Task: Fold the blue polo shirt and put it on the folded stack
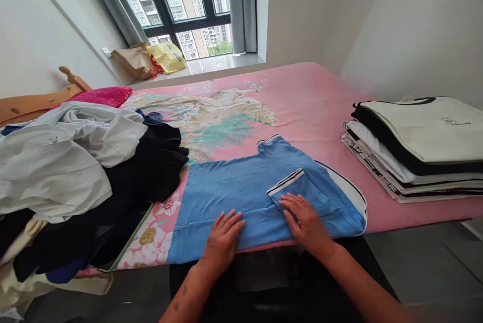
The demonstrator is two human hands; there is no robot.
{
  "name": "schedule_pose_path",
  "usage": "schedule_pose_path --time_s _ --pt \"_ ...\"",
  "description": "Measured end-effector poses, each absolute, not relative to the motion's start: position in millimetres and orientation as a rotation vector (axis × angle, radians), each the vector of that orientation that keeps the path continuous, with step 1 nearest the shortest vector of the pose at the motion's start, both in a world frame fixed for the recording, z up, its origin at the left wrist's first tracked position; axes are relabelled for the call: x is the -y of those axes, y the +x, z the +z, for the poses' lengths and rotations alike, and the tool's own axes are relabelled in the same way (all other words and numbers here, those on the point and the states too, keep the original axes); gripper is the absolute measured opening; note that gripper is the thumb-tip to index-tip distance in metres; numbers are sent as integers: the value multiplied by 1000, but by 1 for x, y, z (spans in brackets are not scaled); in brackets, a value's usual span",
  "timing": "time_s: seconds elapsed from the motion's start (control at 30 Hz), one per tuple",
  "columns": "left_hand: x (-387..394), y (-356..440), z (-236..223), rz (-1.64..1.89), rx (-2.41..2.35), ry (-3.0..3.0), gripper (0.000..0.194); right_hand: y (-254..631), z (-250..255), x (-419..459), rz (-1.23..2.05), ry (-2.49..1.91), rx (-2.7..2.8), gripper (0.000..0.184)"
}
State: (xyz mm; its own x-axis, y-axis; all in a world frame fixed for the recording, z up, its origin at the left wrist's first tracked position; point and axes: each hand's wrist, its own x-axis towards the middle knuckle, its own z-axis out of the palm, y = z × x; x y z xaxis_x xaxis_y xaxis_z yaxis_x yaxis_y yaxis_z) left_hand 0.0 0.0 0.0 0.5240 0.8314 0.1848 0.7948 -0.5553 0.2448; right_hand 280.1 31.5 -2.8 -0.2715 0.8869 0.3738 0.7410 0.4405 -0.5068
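"Where did the blue shirt (226, 187) lie?"

"Along the near edge of the bed (392, 217), its long axis running side to side. Your right hand (310, 227), fingers slightly spread, touched the turned-in sleeve (307, 192); your left hand (221, 240), farther from that sleeve, rested open on the shirt's near side."

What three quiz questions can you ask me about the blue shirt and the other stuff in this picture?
1. True or false: the left hand and the right hand both touch the blue shirt.
2. Where is the folded stack? A: left of the shirt. B: right of the shirt. C: under the shirt.
3. Fill in: beside the brown bag is a bag coloured ____.

Key: 1 true; 2 B; 3 yellow.
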Motion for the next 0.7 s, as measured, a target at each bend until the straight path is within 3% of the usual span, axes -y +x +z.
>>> schedule_pose_path --time_s 0.23,0.43,0.6,0.7 --pt "2 -15 -9 129 -1817 2444 66 287 -30 -45 266 -1466 2218 46" --pt "5 -80 -6 -130 -2241 2113 66 297 -27 -42 294 -1552 2216 46" --pt "-1 -82 -9 -56 -2424 2115 66 294 -17 -40 298 -1611 2287 50" --pt "-4 -60 -10 97 -2278 2284 62 292 -17 -42 259 -1607 2273 50"
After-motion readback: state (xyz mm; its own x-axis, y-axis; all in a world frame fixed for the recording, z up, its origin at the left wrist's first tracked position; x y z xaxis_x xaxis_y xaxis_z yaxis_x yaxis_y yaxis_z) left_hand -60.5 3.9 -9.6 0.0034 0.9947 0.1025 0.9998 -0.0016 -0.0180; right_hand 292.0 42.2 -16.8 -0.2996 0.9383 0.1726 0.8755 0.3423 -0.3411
